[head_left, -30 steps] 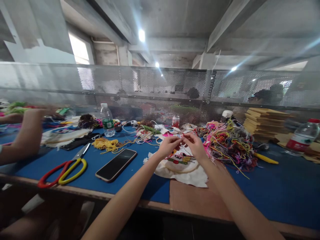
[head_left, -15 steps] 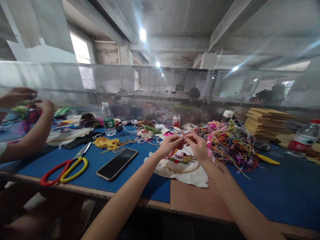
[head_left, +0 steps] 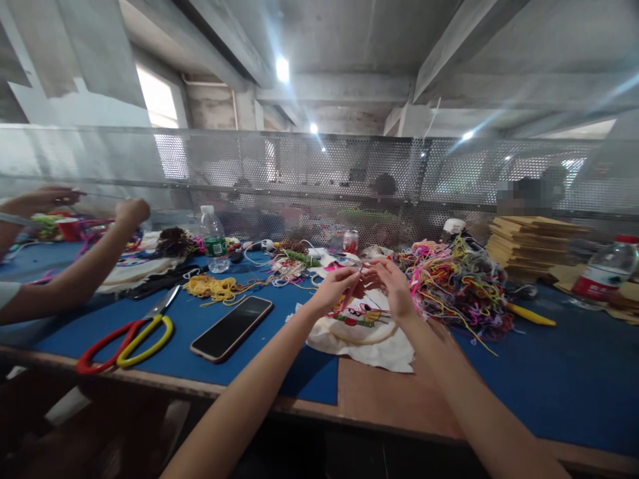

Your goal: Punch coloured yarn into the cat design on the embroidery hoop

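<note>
Both hands are raised over a white cloth (head_left: 384, 358) stretched in a round embroidery hoop (head_left: 367, 342). The cloth carries a colourful stitched design (head_left: 362, 315) with red, green, yellow and black parts. My left hand (head_left: 335, 289) is closed, thumb and finger pinching red yarn (head_left: 366, 266). Close beside it, my right hand (head_left: 394, 287) has its bent fingertips at the same yarn, a little looser than a tight pinch. A pinkish strand hangs below the left fingers. Any needle between the fingertips is too small to make out.
Left lie a phone (head_left: 232, 329), large scissors (head_left: 124, 342), yellow yarn (head_left: 212, 288) and a water bottle (head_left: 214, 241). A tangled yarn heap (head_left: 456, 286), yellow tool (head_left: 532, 315), stacked brown packets (head_left: 524, 247) and red-capped bottle (head_left: 604, 276) are right. A co-worker's hand (head_left: 132, 211) works at far left.
My fingertips have parted slightly, the right hand's fingers loosening and lifting. The co-worker's hands have drawn apart, with a strand between them. The hoop stays in place.
</note>
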Motion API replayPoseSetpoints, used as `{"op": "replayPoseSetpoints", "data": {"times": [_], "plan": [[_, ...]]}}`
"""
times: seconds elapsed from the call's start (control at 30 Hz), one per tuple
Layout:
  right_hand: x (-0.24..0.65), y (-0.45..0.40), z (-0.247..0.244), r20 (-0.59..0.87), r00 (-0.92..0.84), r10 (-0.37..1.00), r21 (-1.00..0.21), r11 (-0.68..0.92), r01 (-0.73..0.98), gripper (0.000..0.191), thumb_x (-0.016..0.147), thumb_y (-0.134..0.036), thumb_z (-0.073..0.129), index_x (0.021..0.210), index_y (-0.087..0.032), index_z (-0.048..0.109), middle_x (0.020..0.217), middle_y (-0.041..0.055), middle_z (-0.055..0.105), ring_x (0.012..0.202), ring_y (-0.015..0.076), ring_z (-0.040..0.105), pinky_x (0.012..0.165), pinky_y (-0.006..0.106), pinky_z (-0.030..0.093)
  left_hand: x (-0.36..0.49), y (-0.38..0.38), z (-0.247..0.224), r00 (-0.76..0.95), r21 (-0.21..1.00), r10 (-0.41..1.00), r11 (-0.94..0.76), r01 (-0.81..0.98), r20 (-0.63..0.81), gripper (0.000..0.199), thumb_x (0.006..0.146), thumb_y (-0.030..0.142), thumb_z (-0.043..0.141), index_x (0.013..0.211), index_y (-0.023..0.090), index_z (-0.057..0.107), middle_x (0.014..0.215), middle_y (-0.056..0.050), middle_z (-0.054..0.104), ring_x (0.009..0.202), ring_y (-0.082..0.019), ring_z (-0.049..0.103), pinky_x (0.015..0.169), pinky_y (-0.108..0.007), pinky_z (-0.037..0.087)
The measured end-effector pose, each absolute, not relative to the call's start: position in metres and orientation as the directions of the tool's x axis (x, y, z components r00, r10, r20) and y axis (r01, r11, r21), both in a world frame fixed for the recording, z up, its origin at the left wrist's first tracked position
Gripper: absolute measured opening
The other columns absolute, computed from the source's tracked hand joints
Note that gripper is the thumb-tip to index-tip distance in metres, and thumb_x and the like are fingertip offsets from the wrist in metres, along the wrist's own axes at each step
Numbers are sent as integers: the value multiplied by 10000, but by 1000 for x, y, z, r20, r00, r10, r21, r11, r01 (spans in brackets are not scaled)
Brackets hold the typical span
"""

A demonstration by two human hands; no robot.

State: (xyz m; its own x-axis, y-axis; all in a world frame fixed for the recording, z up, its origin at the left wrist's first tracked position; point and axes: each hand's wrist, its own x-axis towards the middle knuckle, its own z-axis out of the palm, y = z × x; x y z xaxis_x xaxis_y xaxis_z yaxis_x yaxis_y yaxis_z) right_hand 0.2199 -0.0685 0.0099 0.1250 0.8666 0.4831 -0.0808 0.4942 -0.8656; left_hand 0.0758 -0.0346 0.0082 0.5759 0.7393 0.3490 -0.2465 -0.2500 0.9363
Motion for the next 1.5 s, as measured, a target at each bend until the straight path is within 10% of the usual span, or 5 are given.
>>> {"op": "replayPoseSetpoints", "data": {"times": [0.23,0.63,1.5], "plan": [[223,-71,10,564,156,811,-822,534,199,231,737,-431,574,776,-204,552,738,32,623,626,180,607,542,295,479,76,-34,7,606,933,710,-285,-221,360,304,766,413,564,831,117,587,541,-3,546,561,-115,559,639,-279,471],[222,-66,11,401,138,905,-907,414,-80,324,743,-531,496,843,-224,513,754,36,639,594,183,613,511,311,489,74,-37,12,588,946,741,-237,-223,324,312,751,421,578,814,116,558,617,-32,586,585,-130,581,590,-256,462],[223,-64,11,338,65,939,-937,342,-73,282,616,-417,676,734,-182,575,710,-6,631,606,128,609,571,259,508,73,-33,6,597,954,744,-209,-217,299,271,759,403,554,695,148,490,567,10,503,470,-72,467,455,-190,337]]}}
